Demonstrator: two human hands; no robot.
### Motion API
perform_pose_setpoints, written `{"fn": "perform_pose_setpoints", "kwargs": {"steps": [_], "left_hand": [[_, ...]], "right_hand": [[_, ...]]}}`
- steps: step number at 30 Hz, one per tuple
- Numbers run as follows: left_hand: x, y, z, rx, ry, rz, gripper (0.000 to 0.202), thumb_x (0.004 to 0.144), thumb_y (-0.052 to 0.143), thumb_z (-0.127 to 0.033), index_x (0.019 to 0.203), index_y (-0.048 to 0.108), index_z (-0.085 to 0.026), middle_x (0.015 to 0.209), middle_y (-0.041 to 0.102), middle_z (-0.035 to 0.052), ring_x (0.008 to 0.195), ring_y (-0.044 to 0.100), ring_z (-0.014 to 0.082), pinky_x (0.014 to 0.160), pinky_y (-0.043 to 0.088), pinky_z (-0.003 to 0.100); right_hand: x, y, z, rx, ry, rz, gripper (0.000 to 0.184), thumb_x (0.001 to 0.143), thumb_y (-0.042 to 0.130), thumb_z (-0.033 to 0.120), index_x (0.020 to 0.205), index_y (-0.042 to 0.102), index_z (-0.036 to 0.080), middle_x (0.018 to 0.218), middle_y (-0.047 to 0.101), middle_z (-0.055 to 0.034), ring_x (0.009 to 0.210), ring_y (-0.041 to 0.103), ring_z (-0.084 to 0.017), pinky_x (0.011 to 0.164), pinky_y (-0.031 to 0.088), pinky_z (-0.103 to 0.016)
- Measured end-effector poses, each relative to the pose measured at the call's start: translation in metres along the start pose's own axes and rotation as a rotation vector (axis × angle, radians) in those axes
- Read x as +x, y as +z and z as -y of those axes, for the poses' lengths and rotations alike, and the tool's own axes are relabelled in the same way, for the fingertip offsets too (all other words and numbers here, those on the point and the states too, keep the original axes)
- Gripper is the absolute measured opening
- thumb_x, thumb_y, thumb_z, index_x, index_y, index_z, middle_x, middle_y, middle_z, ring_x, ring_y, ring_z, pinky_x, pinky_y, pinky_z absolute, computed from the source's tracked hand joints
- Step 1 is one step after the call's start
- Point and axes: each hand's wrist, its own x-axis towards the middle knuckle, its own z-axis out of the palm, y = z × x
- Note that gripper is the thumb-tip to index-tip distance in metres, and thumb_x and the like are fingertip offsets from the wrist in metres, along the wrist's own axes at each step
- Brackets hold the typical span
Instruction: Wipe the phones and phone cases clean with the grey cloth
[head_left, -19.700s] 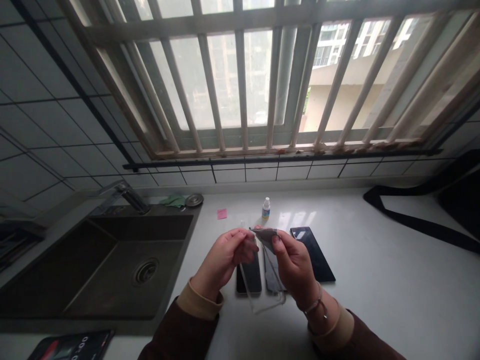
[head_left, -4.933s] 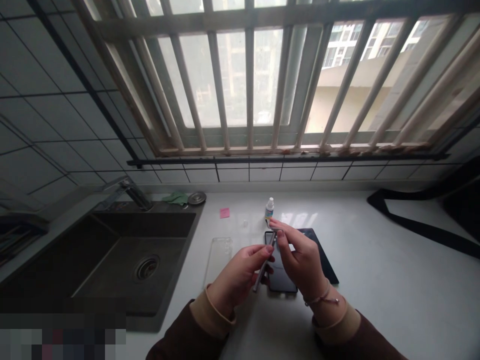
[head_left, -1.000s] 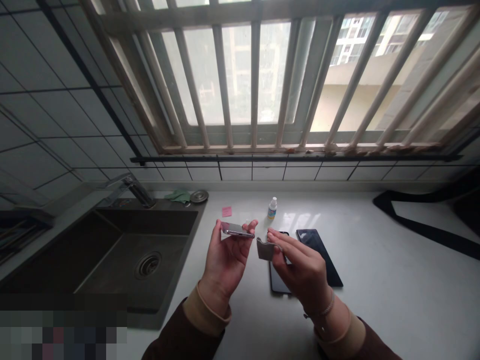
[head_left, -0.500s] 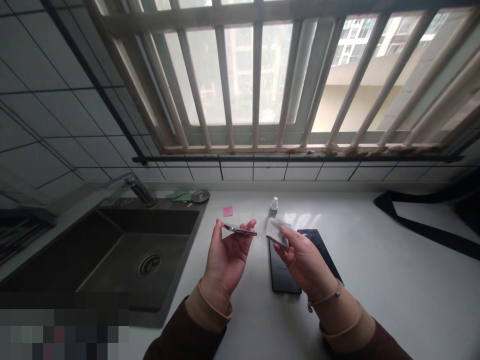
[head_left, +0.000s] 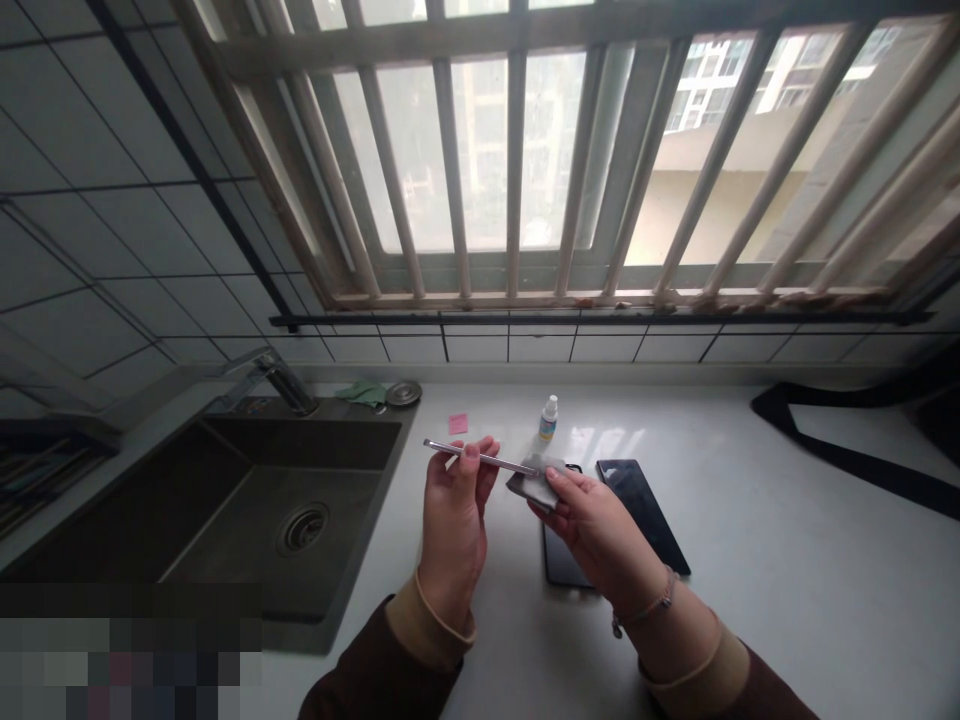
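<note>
Left hand pinches a phone edgewise, right hand grips a cloth against its end, a black phone and a second phone waiting on the counter

Left hand upright, fingers curled, thumb and fingertips closed in a pinch. Right hand slanting in from the right, fingers nearly straight, held together. Hands near each other, not touching.
</note>
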Motion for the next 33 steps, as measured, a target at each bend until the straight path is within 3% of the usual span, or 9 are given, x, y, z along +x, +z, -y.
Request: {"fn": "perform_pose_setpoints", "kwargs": {"steps": [4,11,13,16,18,20,26,33], "left_hand": [[0.008,-0.004,0.001,0.023,0.046,-0.066,0.046,0.075,0.096,-0.032,0.105,0.063,-0.020,0.110,0.079,0.0078,0.106,0.077,0.0212,0.102,0.059,0.037],[0.012,-0.011,0.004,0.085,-0.160,-0.040,0.043,0.078,0.094,-0.034,0.105,0.064,-0.017,0.109,0.078,0.0126,0.101,0.077,0.0242,0.095,0.062,0.039],[0.007,-0.009,0.006,0.144,-0.210,0.005,0.046,0.077,0.094,-0.035,0.106,0.064,-0.017,0.108,0.078,0.0132,0.098,0.077,0.0247,0.090,0.062,0.038],[0.002,-0.007,0.009,0.220,-0.168,0.067,0.051,0.075,0.095,-0.037,0.108,0.062,-0.017,0.098,0.079,0.0108,0.088,0.077,0.0232,0.083,0.061,0.036],[0.001,-0.007,0.010,0.252,-0.114,0.080,0.055,0.073,0.096,-0.039,0.109,0.061,-0.017,0.095,0.079,0.0093,0.081,0.076,0.0223,0.078,0.060,0.034],[0.003,-0.007,0.010,0.269,-0.080,0.052,0.058,0.070,0.098,-0.040,0.108,0.061,-0.017,0.095,0.078,0.0086,0.078,0.075,0.0215,0.073,0.059,0.033],[0.004,-0.006,0.006,0.221,-0.103,0.042,0.055,0.069,0.099,-0.038,0.104,0.062,-0.017,0.094,0.076,0.0070,0.082,0.074,0.0201,0.079,0.060,0.034],[0.000,-0.007,0.007,0.221,-0.187,0.014,0.054,0.073,0.096,-0.043,0.108,0.065,-0.017,0.103,0.075,0.0111,0.088,0.074,0.0224,0.080,0.062,0.037]], "right_hand": [[0.000,-0.003,0.004,-0.033,-0.043,-0.012,0.031,0.087,0.084,0.048,0.102,0.080,0.020,0.108,0.083,-0.0104,0.097,0.081,-0.025,0.091,0.067,-0.038],[-0.009,-0.001,0.018,0.026,-0.221,0.061,0.030,0.095,0.073,0.047,0.110,0.081,0.023,0.111,0.083,-0.0087,0.099,0.079,-0.024,0.088,0.065,-0.037],[-0.012,-0.001,0.020,-0.119,-0.334,0.136,0.029,0.098,0.069,0.046,0.110,0.082,0.024,0.116,0.081,-0.0097,0.107,0.076,-0.026,0.097,0.062,-0.042],[-0.016,-0.001,0.020,-0.568,-0.523,0.259,0.024,0.101,0.065,0.039,0.107,0.083,0.025,0.143,0.068,-0.0110,0.129,0.065,-0.030,0.112,0.051,-0.047],[-0.018,0.002,0.018,-0.829,-0.634,0.270,0.020,0.101,0.063,0.032,0.102,0.082,0.025,0.146,0.062,-0.0114,0.131,0.061,-0.030,0.111,0.050,-0.046],[-0.019,0.004,0.014,-0.972,-0.724,0.241,0.019,0.101,0.062,0.026,0.100,0.081,0.025,0.134,0.063,-0.0122,0.122,0.063,-0.028,0.103,0.054,-0.043],[-0.015,0.005,0.007,-1.104,-0.835,0.140,0.019,0.102,0.058,0.020,0.098,0.076,0.024,0.107,0.066,-0.0091,0.094,0.066,-0.023,0.083,0.057,-0.037],[-0.016,0.006,0.006,-1.158,-0.922,0.124,0.017,0.102,0.059,0.019,0.106,0.075,0.024,0.113,0.065,-0.0107,0.098,0.067,-0.025,0.086,0.059,-0.040]]}}
